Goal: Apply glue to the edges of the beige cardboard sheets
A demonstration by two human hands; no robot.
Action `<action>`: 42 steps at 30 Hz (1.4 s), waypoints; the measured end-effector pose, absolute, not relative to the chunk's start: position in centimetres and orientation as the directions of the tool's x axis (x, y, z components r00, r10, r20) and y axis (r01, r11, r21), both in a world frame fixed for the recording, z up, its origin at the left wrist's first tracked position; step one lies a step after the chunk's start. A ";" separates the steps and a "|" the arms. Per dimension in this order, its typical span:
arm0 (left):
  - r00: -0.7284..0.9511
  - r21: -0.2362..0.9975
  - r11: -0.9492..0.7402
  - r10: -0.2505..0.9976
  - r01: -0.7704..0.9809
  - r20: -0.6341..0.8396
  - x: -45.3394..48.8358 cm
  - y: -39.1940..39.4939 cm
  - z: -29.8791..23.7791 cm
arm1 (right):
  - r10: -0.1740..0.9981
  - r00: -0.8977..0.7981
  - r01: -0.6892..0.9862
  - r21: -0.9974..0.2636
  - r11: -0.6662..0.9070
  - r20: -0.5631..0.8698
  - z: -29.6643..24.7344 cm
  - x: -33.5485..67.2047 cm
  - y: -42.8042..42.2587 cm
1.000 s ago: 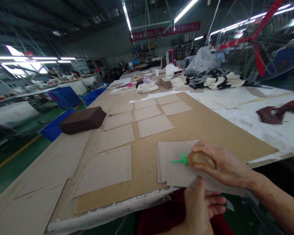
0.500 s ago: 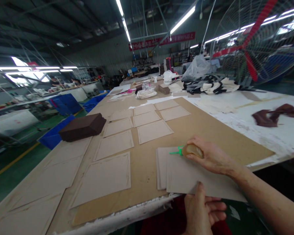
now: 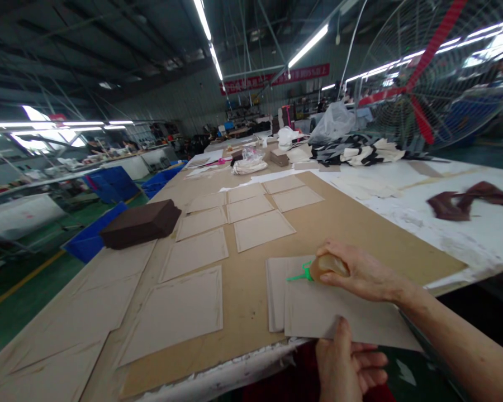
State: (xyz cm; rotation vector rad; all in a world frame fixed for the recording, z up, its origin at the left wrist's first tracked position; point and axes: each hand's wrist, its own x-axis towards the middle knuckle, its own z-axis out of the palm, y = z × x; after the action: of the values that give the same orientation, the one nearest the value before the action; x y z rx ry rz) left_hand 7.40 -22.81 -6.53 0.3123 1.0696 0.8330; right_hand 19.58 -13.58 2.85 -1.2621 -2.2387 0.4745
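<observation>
My right hand (image 3: 352, 268) is wrapped around a squeeze bottle (image 3: 329, 266) of amber liquid, probably glue. Its green nozzle (image 3: 304, 273) points left, the tip at the left border of a beige-grey sheet (image 3: 331, 304). That sheet lies on top of a few similar sheets (image 3: 275, 293), whose left edges show beside it. Below, my left hand (image 3: 343, 363) holds the sheet's near edge: the thumb rests on top, and the loosely bent fingers are lower, beyond the edge. The sheet's right part reaches past the table edge.
More sheets (image 3: 176, 312) with darker border lines lie in rows on the brown board (image 3: 243, 301). A dark brown stack (image 3: 140, 223) stands at the left edge near a blue bin (image 3: 81, 240). A brown scrap (image 3: 456, 204), cloth pieces (image 3: 360, 151) and a large fan (image 3: 419, 84) are to the right.
My right hand has brought the bottle slightly toward me, its nozzle tip moving down along the sheet's left border. My left hand stays at the near edge. The view has tilted slightly.
</observation>
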 end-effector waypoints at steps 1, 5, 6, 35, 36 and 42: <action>0.224 0.598 0.667 0.729 -0.444 -0.646 7.4 -22.8 -6.5 | 0.858 -0.451 0.667 -0.547 0.507 0.246 3.1 19.7 -13.8; 0.228 0.598 0.667 0.730 -0.443 -0.645 7.3 -22.7 -6.2 | 0.858 -0.461 0.656 -0.563 0.503 0.229 3.4 19.8 -13.7; 0.218 0.602 0.664 0.731 -0.444 -0.646 7.4 -22.7 -6.2 | 0.865 -0.441 0.668 -0.555 0.495 0.241 3.3 19.7 -13.5; 0.198 0.614 0.670 0.727 -0.417 -0.658 7.1 -22.8 -4.5 | 0.857 -0.478 0.830 -0.221 0.513 0.193 8.2 21.2 -11.0; 0.193 0.616 0.669 0.727 -0.416 -0.659 7.1 -22.8 -4.5 | 0.852 -0.485 0.826 -0.216 0.520 0.195 8.1 20.8 -10.9; 0.186 0.622 0.665 0.731 -0.414 -0.657 7.1 -22.7 -4.9 | 0.814 -0.544 0.787 -0.214 0.579 0.201 7.9 18.0 -10.2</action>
State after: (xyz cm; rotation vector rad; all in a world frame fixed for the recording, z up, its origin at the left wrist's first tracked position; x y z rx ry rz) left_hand 7.08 -22.71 -4.91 0.3363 1.1192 0.8278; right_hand 18.03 -10.17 7.94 -1.3182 -2.5349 0.1428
